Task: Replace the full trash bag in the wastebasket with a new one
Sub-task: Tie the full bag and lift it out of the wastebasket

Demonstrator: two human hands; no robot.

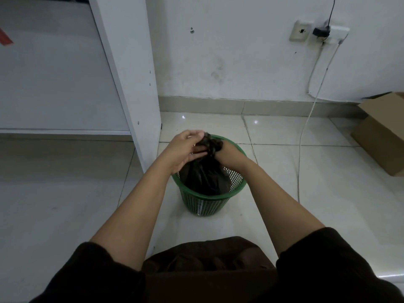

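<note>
Gathering the neck of a black trash bag (pixel 205 176) over a green wastebasket (pixel 209 200)

Both hands close on the bunched bag top: the left hand (pixel 185 147) pinches it with curled fingers, the right hand (pixel 227 153) wraps tight around it; the bag's body sits inside the mesh wastebasket on pale glossy floor tiles (pixel 65 193), beside a white cabinet panel (pixel 129 62), with a white wall (pixel 229 51), hanging cable (pixel 306 127) and cardboard box (pixel 380 132) beyond
</note>
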